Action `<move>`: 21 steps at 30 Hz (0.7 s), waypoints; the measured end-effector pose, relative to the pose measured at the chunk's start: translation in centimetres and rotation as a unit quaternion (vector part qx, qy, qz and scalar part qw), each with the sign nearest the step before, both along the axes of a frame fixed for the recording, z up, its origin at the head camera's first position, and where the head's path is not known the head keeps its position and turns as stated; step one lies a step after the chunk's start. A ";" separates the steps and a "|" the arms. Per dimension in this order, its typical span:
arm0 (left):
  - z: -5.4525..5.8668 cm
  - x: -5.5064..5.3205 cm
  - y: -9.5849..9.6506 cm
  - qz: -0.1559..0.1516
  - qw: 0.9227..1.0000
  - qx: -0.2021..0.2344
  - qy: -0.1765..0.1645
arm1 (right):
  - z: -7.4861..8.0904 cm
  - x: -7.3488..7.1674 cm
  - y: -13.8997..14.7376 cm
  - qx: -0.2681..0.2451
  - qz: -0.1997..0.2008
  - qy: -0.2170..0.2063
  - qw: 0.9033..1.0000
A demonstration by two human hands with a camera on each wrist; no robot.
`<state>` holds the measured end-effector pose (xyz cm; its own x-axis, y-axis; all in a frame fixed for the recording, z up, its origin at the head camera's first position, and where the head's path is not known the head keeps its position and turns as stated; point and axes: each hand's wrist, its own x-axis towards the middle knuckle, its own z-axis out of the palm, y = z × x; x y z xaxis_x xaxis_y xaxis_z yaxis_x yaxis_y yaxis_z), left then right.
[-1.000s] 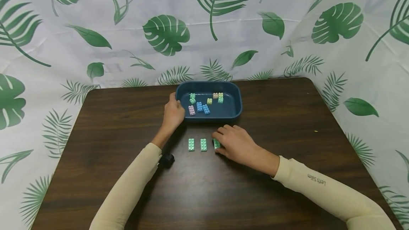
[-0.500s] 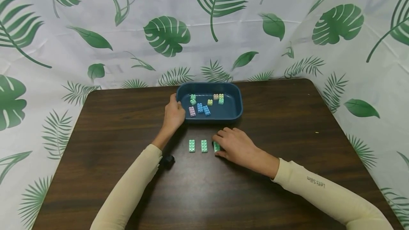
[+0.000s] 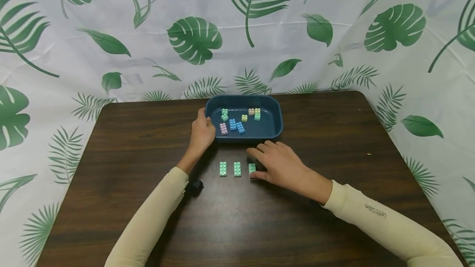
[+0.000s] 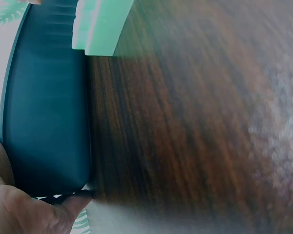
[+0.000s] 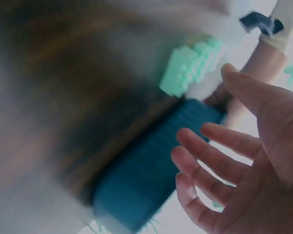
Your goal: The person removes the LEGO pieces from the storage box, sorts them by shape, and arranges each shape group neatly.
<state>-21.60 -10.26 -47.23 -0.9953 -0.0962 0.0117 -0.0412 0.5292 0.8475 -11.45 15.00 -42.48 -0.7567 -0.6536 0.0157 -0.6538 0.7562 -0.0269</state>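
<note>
My left hand (image 3: 203, 132) grips the left end of a dark blue tray (image 3: 274, 132), thumb at the near corner; the left wrist view shows the thumb and the tray wall (image 4: 49, 122). Three green toy bricks lie in a row before the tray: a left brick (image 3: 223, 169), a middle brick (image 3: 237, 169) and a right brick (image 3: 252, 168). Just right of the row, my right hand (image 3: 283, 166) has its fingers spread, thumb overlapping the right brick's near end. In the right wrist view, the palm (image 5: 268, 180) holds nothing; whether the thumb touches the brick I cannot tell.
Several small bricks lie inside the tray, among them a pink brick (image 3: 223, 128), a blue brick (image 3: 240, 127) and a yellow brick (image 3: 244, 118). A leaf-print cloth (image 3: 148, 44) hangs behind the dark wooden table (image 3: 326, 127).
My right hand's fingers have opened off the right green brick and lifted slightly away, uncovering more of it. The left hand and the tray have stayed in place.
</note>
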 end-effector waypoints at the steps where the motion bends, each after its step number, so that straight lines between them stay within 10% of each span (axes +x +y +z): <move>1: 0.0 0.0 0.0 0.000 1.000 -0.001 0.000 | 0.4 -0.1 0.0 -0.002 -0.001 0.006 1.000; 12: -0.1 0.1 -0.1 -0.004 1.000 0.007 0.000 | 2.9 -1.4 -0.2 -0.075 -0.019 0.061 0.995; 21: 0.1 0.3 -0.2 -0.004 1.000 0.017 0.001 | 2.0 -4.2 -0.7 -0.229 -0.043 -0.052 0.971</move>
